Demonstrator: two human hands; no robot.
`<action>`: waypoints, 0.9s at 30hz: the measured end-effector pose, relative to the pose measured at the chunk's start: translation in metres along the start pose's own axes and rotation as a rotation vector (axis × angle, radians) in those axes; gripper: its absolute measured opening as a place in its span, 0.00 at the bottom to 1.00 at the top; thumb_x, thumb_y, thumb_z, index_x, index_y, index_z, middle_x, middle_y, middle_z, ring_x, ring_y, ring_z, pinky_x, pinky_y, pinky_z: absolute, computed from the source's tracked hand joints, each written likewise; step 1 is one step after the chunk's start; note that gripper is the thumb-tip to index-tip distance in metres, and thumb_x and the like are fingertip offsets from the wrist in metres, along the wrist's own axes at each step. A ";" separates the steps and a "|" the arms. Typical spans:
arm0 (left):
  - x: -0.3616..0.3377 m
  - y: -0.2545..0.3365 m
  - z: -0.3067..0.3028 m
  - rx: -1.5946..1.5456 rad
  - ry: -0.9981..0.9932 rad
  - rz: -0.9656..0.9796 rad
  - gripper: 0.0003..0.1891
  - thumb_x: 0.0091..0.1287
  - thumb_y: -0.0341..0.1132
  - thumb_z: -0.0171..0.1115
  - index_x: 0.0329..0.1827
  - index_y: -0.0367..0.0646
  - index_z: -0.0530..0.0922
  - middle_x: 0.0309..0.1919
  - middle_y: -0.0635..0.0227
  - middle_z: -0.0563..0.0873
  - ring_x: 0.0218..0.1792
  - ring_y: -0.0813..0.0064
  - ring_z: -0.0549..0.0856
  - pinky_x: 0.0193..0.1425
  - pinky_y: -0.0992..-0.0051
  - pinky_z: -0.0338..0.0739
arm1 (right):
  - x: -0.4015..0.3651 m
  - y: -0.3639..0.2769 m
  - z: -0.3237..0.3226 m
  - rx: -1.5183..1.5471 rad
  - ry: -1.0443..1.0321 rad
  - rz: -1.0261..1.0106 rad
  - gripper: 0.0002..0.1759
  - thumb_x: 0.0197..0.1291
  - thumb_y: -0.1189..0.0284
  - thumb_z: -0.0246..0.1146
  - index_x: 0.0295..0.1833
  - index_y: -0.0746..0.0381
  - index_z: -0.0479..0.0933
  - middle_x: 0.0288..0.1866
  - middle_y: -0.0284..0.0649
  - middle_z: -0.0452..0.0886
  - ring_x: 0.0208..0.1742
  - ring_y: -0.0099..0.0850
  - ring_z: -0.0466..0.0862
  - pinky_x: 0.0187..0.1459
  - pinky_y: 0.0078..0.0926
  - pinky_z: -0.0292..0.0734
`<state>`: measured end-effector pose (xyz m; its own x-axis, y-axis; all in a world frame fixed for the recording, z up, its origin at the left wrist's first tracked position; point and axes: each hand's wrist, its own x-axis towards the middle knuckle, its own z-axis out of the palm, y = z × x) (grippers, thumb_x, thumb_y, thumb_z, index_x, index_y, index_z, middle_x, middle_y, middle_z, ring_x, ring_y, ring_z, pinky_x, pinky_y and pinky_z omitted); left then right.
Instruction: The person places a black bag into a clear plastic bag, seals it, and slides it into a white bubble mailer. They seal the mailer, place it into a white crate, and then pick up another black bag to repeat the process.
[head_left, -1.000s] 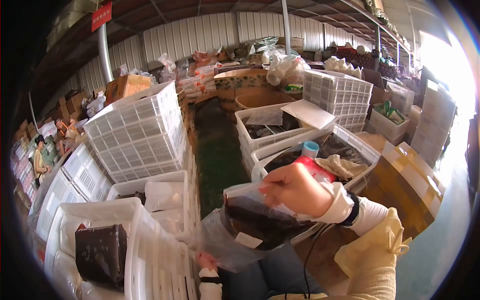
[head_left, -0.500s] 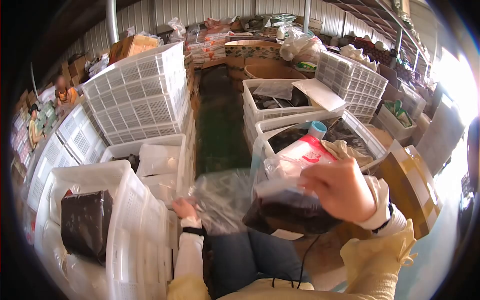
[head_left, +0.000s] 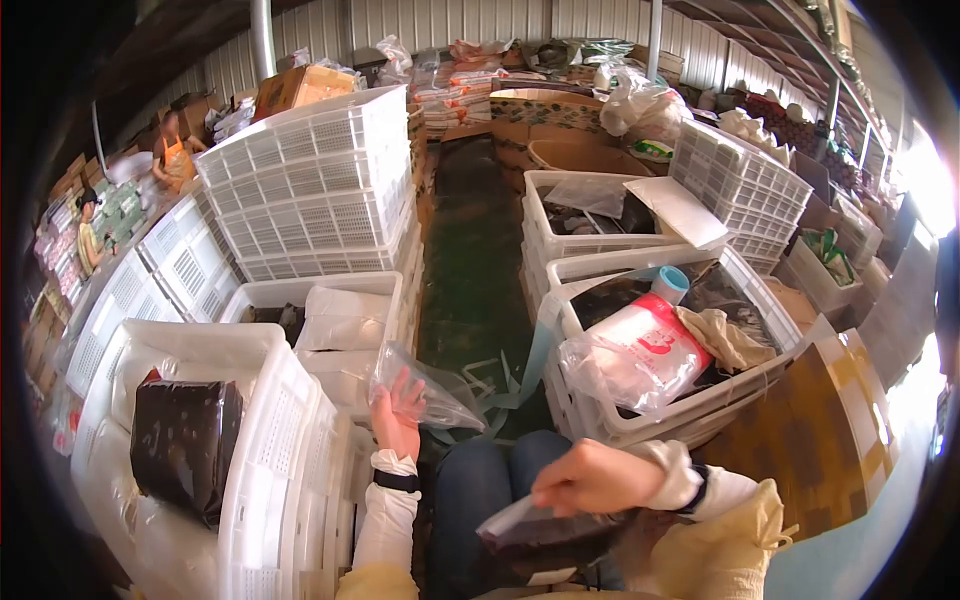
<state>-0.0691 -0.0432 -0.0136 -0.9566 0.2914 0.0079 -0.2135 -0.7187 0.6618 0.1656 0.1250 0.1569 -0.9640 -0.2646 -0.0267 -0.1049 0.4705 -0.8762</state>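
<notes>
My left hand (head_left: 397, 418) is raised beside the left crates with its fingers spread. A thin clear plastic bag (head_left: 440, 395) lies against these fingers, which show partly through it, and it trails off to the right. Over my lap, my right hand (head_left: 600, 478) is closed on the top edge of a clear bag with dark contents (head_left: 550, 535). That bag sags towards my body and a small white label shows low on it. What the dark contents are I cannot make out.
At left, a white crate (head_left: 268, 400) holds a dark wrapped block (head_left: 185, 440). Stacked crates (head_left: 310, 180) stand behind. On the right crate (head_left: 600, 425) lie a red-and-white package (head_left: 650, 345), a blue roll (head_left: 670, 283) and a cloth glove (head_left: 730, 340). A cardboard box (head_left: 800, 430) stands beside. Two people work far left.
The dark-filled bag has come down towards my lap with my right hand. My left hand's fingers have spread, and the clear bag has drawn away from the right-hand side.
</notes>
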 end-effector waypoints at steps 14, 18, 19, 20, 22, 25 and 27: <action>-0.021 0.039 0.070 -0.360 -0.315 -0.069 0.25 0.72 0.54 0.38 0.72 0.76 0.48 0.72 0.63 0.56 0.66 0.53 0.65 0.62 0.48 0.67 | 0.100 0.162 0.046 -0.116 0.272 0.131 0.15 0.54 0.60 0.60 0.39 0.60 0.82 0.38 0.47 0.83 0.43 0.43 0.82 0.47 0.36 0.76; -0.056 0.034 0.068 -0.506 -0.423 -0.151 0.26 0.71 0.54 0.39 0.70 0.84 0.45 0.73 0.62 0.50 0.68 0.48 0.62 0.59 0.37 0.65 | 0.092 0.143 0.021 1.295 0.063 0.022 0.27 0.60 0.58 0.57 0.60 0.64 0.69 0.55 0.50 0.77 0.55 0.45 0.78 0.58 0.38 0.70; -0.071 0.031 0.065 -0.535 -0.473 -0.186 0.27 0.71 0.54 0.41 0.69 0.87 0.44 0.74 0.61 0.49 0.68 0.46 0.60 0.59 0.35 0.65 | 0.087 0.132 0.013 1.731 -0.073 0.027 0.31 0.62 0.57 0.56 0.65 0.65 0.63 0.58 0.50 0.75 0.57 0.45 0.77 0.60 0.40 0.69; -0.087 0.031 0.062 -0.538 -0.441 -0.258 0.26 0.71 0.51 0.42 0.68 0.90 0.45 0.74 0.61 0.48 0.68 0.45 0.60 0.58 0.37 0.67 | 0.083 0.129 0.009 1.687 0.014 0.017 0.31 0.63 0.60 0.56 0.67 0.65 0.59 0.59 0.51 0.73 0.56 0.46 0.77 0.59 0.42 0.70; -0.115 0.031 0.041 -0.054 -0.443 -0.340 0.31 0.68 0.57 0.46 0.72 0.78 0.45 0.72 0.59 0.55 0.68 0.46 0.62 0.61 0.42 0.66 | 0.076 0.127 0.003 1.592 0.184 0.002 0.33 0.65 0.65 0.54 0.70 0.64 0.50 0.62 0.54 0.70 0.56 0.48 0.77 0.59 0.45 0.71; -0.117 0.029 -0.033 0.511 -1.128 -0.239 0.43 0.61 0.62 0.54 0.74 0.53 0.47 0.68 0.53 0.62 0.67 0.48 0.64 0.64 0.48 0.64 | 0.065 0.134 -0.004 1.211 0.277 0.019 0.26 0.64 0.79 0.52 0.67 0.68 0.56 0.58 0.56 0.72 0.52 0.46 0.80 0.55 0.43 0.76; -0.107 0.038 -0.040 0.094 -0.930 -0.490 0.49 0.57 0.62 0.59 0.72 0.39 0.49 0.65 0.48 0.66 0.67 0.50 0.65 0.66 0.51 0.62 | 0.055 0.127 -0.008 1.182 0.243 0.030 0.24 0.64 0.82 0.50 0.66 0.69 0.59 0.55 0.56 0.75 0.50 0.45 0.81 0.53 0.40 0.78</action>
<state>0.0173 -0.1273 -0.0190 -0.2325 0.9345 0.2696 -0.4813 -0.3514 0.8030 0.0971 0.1774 0.0479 -0.9964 -0.0414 -0.0744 0.0840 -0.6210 -0.7793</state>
